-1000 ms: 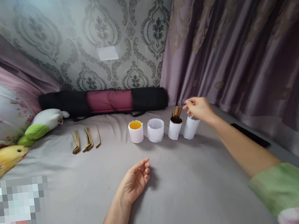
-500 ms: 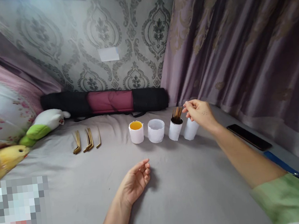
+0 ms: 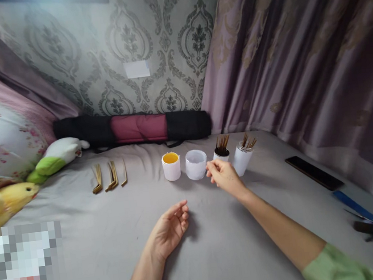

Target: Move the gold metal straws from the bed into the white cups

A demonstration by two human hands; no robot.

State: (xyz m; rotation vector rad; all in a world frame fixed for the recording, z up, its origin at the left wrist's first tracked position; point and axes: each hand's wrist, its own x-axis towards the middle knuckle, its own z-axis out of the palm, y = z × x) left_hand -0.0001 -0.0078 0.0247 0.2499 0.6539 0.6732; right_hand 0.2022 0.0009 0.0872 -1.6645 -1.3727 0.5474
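My right hand (image 3: 223, 176) is in front of a white cup of thin brown sticks (image 3: 222, 143). Its fingertips are pinched together; whatever is between them is hidden. My left hand (image 3: 172, 231) rests palm-up on the grey sheet, fingers loosely curled and apart, holding nothing. Just left of the right fingers stands a wide white cup (image 3: 196, 168), and beyond it a white cup with a yellow inside (image 3: 171, 171). At the row's right end a tall white container (image 3: 242, 160) holds several brown sticks. Thin gold-brown rods with bent ends (image 3: 112, 176) lie in groups farther left.
A black and maroon rolled bag (image 3: 138, 127) lies along the wall. Plush toys (image 3: 58, 155) and a floral pillow (image 3: 0, 134) are at the left. A phone (image 3: 313, 172) and a blue strap (image 3: 355, 205) lie at the right, beside the curtain (image 3: 285, 57).
My right hand has moved left and down, from the tall container at the right end to in front of the neighbouring stick cup. My left hand has stayed in place.
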